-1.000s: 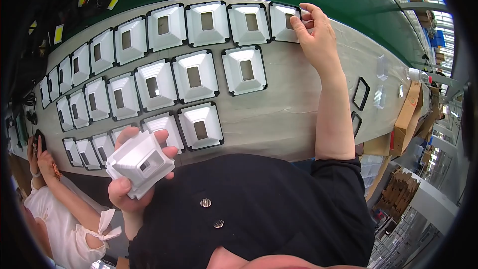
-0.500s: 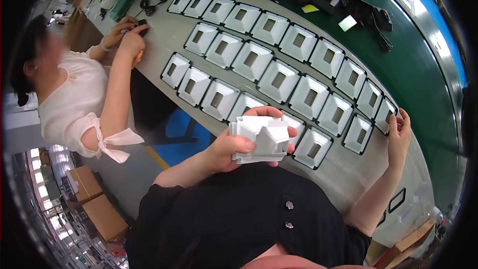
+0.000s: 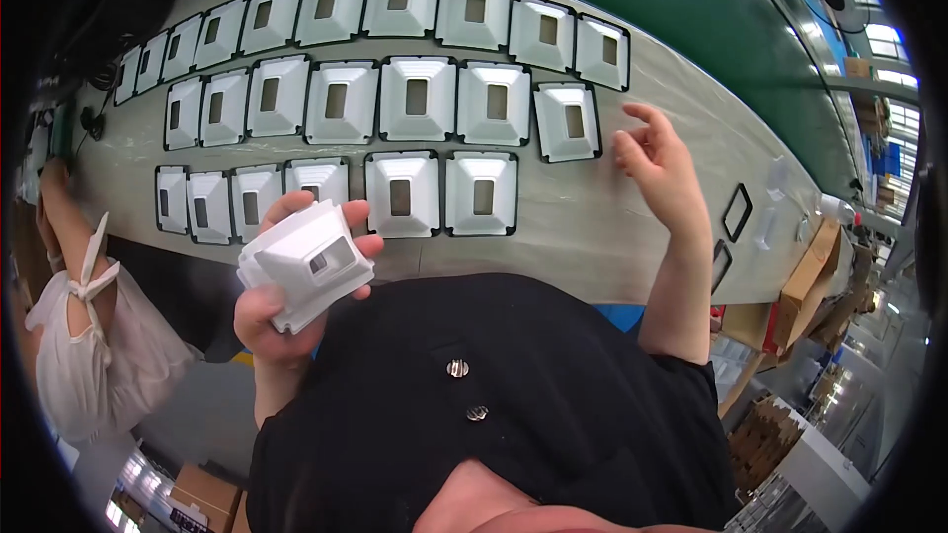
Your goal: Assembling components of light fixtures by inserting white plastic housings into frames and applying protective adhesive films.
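The left hand (image 3: 272, 331) closes its grip around white housings (image 3: 306, 257), thumb near and fingers far, apparently keeping the nested pieces together over the near edge of the table (image 3: 592, 227). Framed housings (image 3: 553, 128) lie in rows, likely spaced for reach. Apart from them, the right hand (image 3: 664, 163) hangs half-curled, holding nothing, with open room before a black frame (image 3: 732, 205).

A tilted stack of white, stepped-pyramid plastic housings (image 3: 288, 259) sits in the left hand (image 3: 269, 332); a white, black-rimmed pyramid housing (image 3: 551, 124) lies flat beside the right hand (image 3: 660, 168).
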A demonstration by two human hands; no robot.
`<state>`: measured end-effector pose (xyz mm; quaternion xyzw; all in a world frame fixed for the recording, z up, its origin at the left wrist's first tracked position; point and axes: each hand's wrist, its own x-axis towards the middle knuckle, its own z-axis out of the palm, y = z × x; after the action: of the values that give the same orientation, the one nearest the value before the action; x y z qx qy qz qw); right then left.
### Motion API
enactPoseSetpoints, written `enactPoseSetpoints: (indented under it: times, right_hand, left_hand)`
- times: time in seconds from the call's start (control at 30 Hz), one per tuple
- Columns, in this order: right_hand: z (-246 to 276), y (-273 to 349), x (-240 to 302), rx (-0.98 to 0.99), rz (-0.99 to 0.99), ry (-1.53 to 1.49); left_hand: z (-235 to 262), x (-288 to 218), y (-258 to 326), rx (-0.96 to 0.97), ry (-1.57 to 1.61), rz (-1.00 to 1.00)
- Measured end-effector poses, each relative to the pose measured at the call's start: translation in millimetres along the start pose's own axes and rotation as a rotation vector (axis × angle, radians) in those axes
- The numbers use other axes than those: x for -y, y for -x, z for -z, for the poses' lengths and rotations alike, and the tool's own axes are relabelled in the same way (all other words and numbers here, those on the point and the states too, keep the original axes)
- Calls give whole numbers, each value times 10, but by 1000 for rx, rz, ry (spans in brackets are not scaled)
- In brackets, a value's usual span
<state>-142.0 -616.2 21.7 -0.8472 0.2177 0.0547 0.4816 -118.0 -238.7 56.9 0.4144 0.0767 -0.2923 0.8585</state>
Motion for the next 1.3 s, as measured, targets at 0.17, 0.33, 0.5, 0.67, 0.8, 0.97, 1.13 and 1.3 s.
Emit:
enactPoseSetpoints:
  times: [0.17, 0.33, 0.5, 0.67, 0.8, 0.97, 1.13, 1.3]
  right_hand:
    - [-160, 78, 133, -44, 8, 11]
    - [-253, 70, -11, 50, 25, -73]
    - [-125, 19, -75, 186, -13, -113]
    - [-233, -19, 307, 294, -47, -88]
    - [-408, -63, 515, 326, -66, -85]
    - [-534, -143, 584, 384, -43, -62]
    - [-492, -59, 646, 334, -42, -30]
    - [-301, 281, 567, 294, -67, 99]
  left_hand:
    - [-7, 31, -20, 125, 65, -18]
    - [87, 232, 94, 170, 152, -69]
    - [101, 274, 98, 90, 135, -79]
    - [388, 17, 308, -20, 295, -206]
    - [731, -121, 429, -99, 248, -335]
    - [919, -160, 544, -292, 243, -404]
    - [1173, -282, 579, -416, 190, -456]
    - [1410, -405, 443, -407, 136, -440]
